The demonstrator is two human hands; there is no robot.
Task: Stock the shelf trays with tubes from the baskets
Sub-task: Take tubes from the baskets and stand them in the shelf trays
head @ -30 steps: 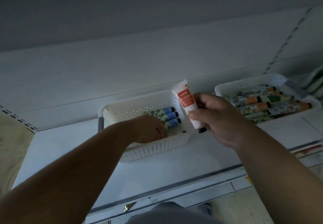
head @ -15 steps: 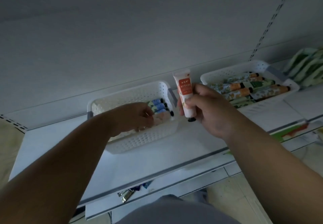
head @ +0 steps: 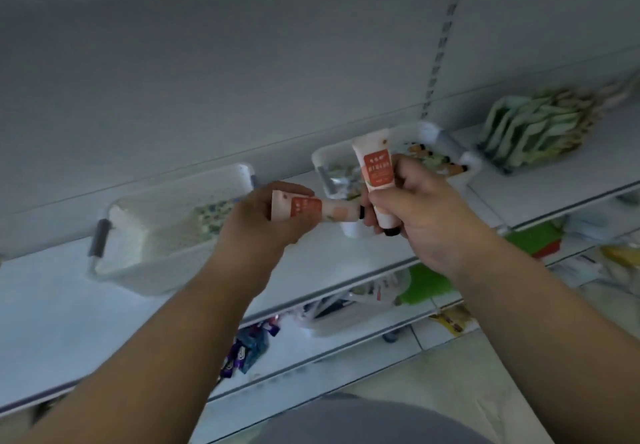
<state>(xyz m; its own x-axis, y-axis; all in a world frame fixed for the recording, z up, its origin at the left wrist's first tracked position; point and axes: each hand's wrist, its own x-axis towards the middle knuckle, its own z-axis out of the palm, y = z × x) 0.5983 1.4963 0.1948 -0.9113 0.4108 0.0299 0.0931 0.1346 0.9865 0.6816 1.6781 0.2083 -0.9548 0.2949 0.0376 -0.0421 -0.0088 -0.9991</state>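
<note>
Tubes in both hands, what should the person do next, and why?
Probably set one tube into a tray. The left hand holds a tube sideways, the right hand holds a tube upright, both above the trays, none placed.

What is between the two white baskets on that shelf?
In the head view, the left hand and its sideways tube fill the gap between left basket and right basket.
</note>
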